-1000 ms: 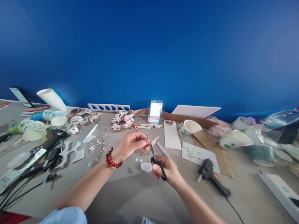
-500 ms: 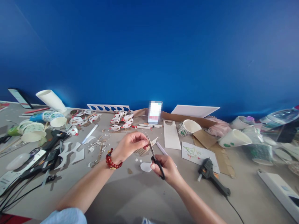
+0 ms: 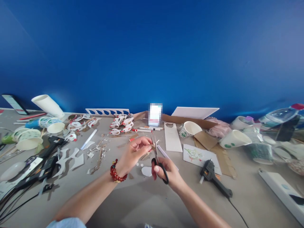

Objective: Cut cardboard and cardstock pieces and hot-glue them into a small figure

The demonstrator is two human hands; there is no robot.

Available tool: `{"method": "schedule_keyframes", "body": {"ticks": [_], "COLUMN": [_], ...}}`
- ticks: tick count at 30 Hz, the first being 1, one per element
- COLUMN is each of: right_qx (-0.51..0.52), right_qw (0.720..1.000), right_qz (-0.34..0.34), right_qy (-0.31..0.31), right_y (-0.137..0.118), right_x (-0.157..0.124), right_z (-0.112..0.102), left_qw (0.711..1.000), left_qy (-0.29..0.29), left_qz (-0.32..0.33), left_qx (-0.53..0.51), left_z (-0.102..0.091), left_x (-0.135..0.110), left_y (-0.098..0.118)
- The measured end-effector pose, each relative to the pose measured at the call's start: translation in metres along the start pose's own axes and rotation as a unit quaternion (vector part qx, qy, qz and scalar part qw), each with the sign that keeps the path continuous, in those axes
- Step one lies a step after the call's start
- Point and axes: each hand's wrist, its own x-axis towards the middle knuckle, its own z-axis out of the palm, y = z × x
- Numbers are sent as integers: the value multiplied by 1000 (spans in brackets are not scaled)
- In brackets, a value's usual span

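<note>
My left hand [image 3: 133, 155], with a red bead bracelet [image 3: 116, 173] at its wrist, pinches a small brown cardboard piece [image 3: 153, 147] between thumb and fingertips. Black-handled scissors [image 3: 155, 152] are held in my right hand [image 3: 169, 169], fingers through the loops. Their blades stand a little apart, up against the cardboard piece. On the table below lie a white oval cutout [image 3: 146, 171] and small white discs [image 3: 142, 164]. Behind the hands, a group of white bird-like cutouts with red tips [image 3: 127, 124] lies near several pens [image 3: 149, 129].
A black glue gun [image 3: 210, 172] rests on the right beside a drawing [image 3: 198, 155]. More glue guns [image 3: 44, 169] and cables lie at left. Paper cups [image 3: 192, 129], scraps [image 3: 98, 150], a white panel with a notch [image 3: 173, 139] and a phone [image 3: 14, 104] stand or lie around.
The scissor blades have parted, and the loops have spread in my right hand. My left hand still pinches the small piece. The whole view has shifted slightly.
</note>
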Motion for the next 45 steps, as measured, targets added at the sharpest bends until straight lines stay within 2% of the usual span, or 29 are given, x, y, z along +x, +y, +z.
{"method": "schedule_keyframes", "body": {"ticks": [10,34,45], "right_qx": [15,46,46], "right_qw": [1000,999,998], "right_qz": [-3,-12,-23], "right_qy": [8,17,36], "right_y": [-10,1,2], "right_x": [-2,-1,0], "right_z": [2,3,5], "left_qw": [999,998,996], "left_qy": [25,20,50], "left_qz": [14,21,21], "left_qx": [-19,-51,-74], "left_z": [9,11,16], "left_x": [-3,-5,-7], "left_y": [-7,-12,-16]}}
